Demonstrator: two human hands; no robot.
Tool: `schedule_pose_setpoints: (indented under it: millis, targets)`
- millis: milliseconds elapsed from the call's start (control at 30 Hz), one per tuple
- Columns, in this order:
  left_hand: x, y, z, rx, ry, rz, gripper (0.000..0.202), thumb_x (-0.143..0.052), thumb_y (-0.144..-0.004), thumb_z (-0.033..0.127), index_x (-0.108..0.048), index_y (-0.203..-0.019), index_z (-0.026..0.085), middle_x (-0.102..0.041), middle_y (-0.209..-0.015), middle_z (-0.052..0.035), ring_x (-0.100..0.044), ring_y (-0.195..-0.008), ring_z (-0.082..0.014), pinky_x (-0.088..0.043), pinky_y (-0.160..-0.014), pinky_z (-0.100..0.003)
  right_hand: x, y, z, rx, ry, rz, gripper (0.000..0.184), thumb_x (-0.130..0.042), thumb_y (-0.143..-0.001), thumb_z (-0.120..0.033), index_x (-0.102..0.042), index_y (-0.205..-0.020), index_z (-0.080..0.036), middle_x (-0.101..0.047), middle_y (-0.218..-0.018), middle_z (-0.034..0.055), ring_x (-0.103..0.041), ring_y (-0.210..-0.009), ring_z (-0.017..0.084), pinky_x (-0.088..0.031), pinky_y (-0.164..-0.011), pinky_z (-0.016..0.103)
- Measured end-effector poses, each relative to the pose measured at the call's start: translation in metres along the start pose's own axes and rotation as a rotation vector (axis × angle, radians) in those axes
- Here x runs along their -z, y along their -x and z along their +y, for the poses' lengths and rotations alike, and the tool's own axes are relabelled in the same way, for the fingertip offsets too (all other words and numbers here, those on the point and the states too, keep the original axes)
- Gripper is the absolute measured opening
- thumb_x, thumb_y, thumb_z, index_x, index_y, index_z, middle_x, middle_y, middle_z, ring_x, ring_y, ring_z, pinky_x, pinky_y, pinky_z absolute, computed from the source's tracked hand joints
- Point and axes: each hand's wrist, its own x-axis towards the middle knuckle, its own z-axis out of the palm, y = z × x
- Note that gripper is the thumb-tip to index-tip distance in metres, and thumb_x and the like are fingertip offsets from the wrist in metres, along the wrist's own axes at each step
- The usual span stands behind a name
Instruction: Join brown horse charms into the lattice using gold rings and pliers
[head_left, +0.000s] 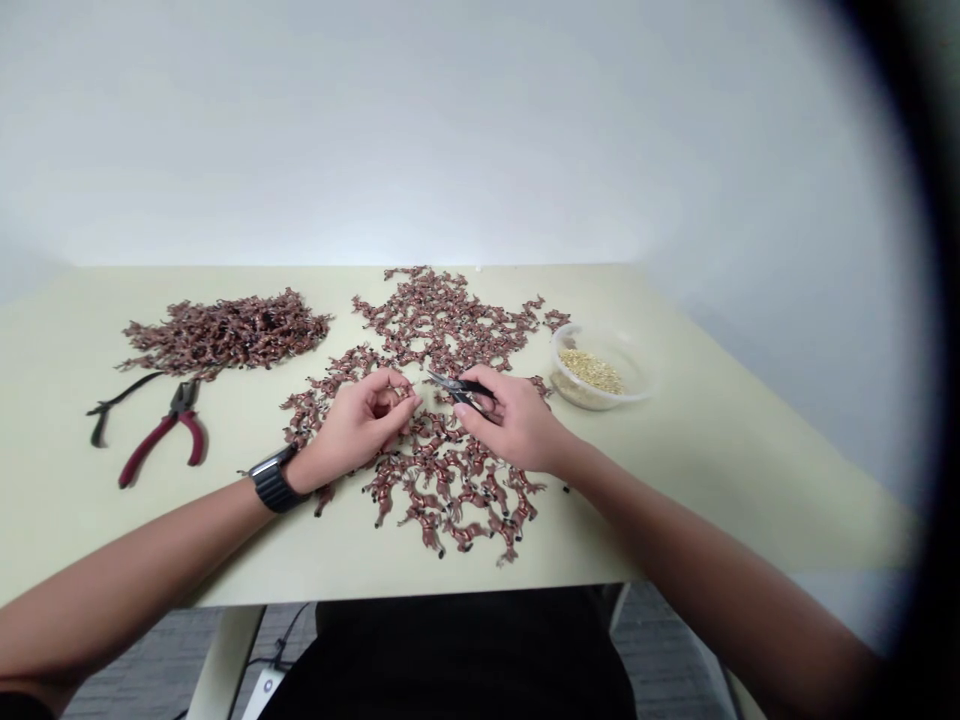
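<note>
Many small brown deer-shaped figures (450, 490) lie spread over the middle of the table, beneath and around both hands. My left hand (367, 420) is closed above them, thumb and fingertips pinched together; what sits in the pinch is too small to make out. In my right hand (517, 415) is a pair of small black-handled pliers (448, 382), its metal tip pointing left toward the left fingertips. The tip and the left fingers are apart by a short gap. A clear round bowl (637, 385) of tiny gold-coloured pieces (592, 370) stands right of my right hand.
A dense heap of similar brown figures (225, 333) lies at the back left. In front of it rest red-handled pliers (166, 432) and a thin black tool or strap (112, 405). The pale table (750, 480) meets a white wall (360, 130) behind.
</note>
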Motion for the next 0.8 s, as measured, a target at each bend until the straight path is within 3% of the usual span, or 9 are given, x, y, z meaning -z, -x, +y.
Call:
schedule_pose_setpoints:
  millis: [200,467,800]
  targets:
    - [0.0008,0.0008,-0.0028,0.009,-0.062,0.023,0.025,-0.069,-0.092,0.039,-0.065,-0.104,0.018,-0.061,-0.055,0.0023,-0.054,-0.04,-0.0099,-0.04,-0.043,-0.019,-0.0016,0.001,0.001,0.104,0.11,-0.02,0.027,-0.057,-0.095,-0.042,-0.06,-0.111,-0.02,-0.063,-0.09,0.0043,-0.052,-0.073,0.017,-0.037,-0.065,0.03]
    - [-0.0007,0.0022,0.0025,-0.002,-0.102,0.128,0.018,-0.074,-0.085,0.031,-0.063,-0.093,0.019,-0.058,-0.053,0.005,-0.051,-0.04,-0.0086,-0.037,-0.041,-0.017,-0.0042,0.0025,0.0029,0.188,0.23,-0.03,0.034,-0.055,-0.097,-0.043,-0.058,-0.121,-0.018,-0.065,-0.102,0.0094,-0.058,-0.078,0.02,-0.044,-0.069,0.033]
    - [-0.0023,0.0048,0.0044,0.051,-0.035,0.03,0.014,-0.069,-0.091,0.03,-0.059,-0.092,0.02,-0.061,-0.051,0.0045,-0.051,-0.035,-0.0093,-0.037,-0.039,-0.018,-0.0077,0.0034,0.0009,0.275,0.406,-0.011,0.034,-0.049,-0.101,-0.041,-0.058,-0.122,-0.015,-0.061,-0.096,0.0108,-0.055,-0.078,0.021,-0.043,-0.065,0.032]
